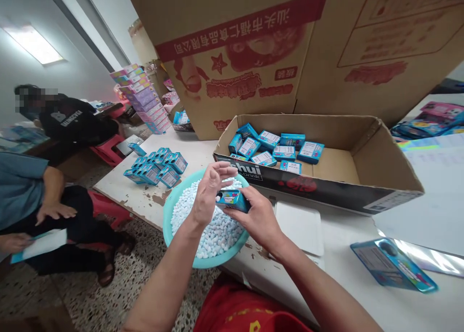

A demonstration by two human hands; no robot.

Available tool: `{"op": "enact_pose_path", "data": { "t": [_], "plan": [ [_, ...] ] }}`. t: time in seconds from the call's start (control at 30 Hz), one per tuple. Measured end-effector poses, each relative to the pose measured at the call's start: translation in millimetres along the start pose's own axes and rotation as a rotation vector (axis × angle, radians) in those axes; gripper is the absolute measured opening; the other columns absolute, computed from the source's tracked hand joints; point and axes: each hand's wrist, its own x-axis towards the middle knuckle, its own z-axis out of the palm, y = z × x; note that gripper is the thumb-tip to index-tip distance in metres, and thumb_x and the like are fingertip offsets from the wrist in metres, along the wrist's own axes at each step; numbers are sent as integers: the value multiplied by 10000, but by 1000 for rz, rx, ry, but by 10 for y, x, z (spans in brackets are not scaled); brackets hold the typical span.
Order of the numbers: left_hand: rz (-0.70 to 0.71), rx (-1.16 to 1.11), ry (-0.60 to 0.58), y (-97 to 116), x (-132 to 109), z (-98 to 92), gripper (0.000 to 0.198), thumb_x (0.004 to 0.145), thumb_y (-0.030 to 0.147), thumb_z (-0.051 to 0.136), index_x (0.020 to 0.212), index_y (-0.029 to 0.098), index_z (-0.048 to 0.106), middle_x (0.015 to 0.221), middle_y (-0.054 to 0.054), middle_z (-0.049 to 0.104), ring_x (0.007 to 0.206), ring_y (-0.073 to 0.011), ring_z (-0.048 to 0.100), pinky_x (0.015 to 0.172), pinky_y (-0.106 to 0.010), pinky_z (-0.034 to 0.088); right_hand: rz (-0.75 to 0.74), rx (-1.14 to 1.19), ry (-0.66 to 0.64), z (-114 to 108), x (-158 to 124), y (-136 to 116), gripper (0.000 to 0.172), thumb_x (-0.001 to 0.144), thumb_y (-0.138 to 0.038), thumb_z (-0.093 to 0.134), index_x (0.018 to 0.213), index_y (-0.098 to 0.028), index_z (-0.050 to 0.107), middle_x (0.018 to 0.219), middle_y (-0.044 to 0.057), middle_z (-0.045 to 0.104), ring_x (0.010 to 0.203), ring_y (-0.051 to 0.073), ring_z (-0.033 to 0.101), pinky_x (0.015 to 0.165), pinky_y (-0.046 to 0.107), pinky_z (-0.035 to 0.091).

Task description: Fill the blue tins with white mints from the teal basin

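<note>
The right hand [261,217] pinches a small blue box [232,201] by its right end, over the teal basin [167,221] of white pellets [219,241] at the worktop's [201,151] near edge. The box's long axis runs left to right, its dark round opening at the left end — toward the left hand [205,196], whose fingers are loosely spread; whether they touch it, I cannot tell. More blue boxes [155,166] cluster toward the worktop's left corner.
</note>
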Motion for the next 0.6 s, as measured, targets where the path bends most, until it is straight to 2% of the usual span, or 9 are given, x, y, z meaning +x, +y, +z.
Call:
{"op": "enact_pose_path", "data": {
  "t": [0.07, 0.13, 0.3, 0.4, 0.5, 0.6],
  "plan": [
    [-4, -4, -77, -1, 10, 19, 611, 839, 693, 434, 1165, 193, 561, 1203, -124, 624, 1177, -259, 558, 976, -408, 459, 5, 9, 0, -1, -18, 34, 266, 714, -178, 791, 929, -205, 637, 918, 16, 630, 850, 204, 583, 731, 291, 423],
    [-9, -59, -62, 6, 30, 48, 641, 825, 720, 421, 1153, 190, 570, 1213, -125, 621, 1189, -261, 551, 1005, -413, 434, 19, 27, 9, -10, -51, 75, 264, 712, -189, 794, 927, -199, 641, 902, 13, 621, 842, 203, 577, 725, 290, 419],
    [38, -212, 135, 8, 85, 38, 606, 827, 718, 414, 1031, 178, 600, 1015, -106, 689, 955, -249, 666, 874, -407, 509, 61, 132, 35, -103, -171, 184, 247, 729, -268, 796, 926, -203, 663, 865, 3, 599, 801, 185, 565, 701, 275, 412],
    [3, -213, 228, -49, 92, -33, 568, 837, 699, 417, 975, 181, 605, 916, -82, 697, 839, -237, 685, 820, -413, 528, 71, 159, 68, -173, -216, 234, 238, 741, -319, 787, 907, -204, 662, 816, -7, 579, 753, 170, 549, 670, 265, 405],
    [-38, -19, 208, -132, 33, -87, 600, 881, 681, 315, 1007, 183, 624, 1001, -104, 692, 955, -258, 662, 883, -457, 504, 68, 154, 95, -206, -217, 264, 223, 758, -347, 767, 895, -208, 658, 800, -7, 573, 732, 166, 540, 656, 264, 405],
    [8, 436, 1, -197, -113, -93, 652, 888, 677, 307, 1187, 186, 615, 1320, -129, 568, 1279, -283, 473, 1092, -496, 339, 69, 161, 120, -206, -193, 272, 234, 767, -354, 757, 919, -209, 654, 834, 3, 592, 764, 175, 552, 681, 274, 421]
  ]
}}
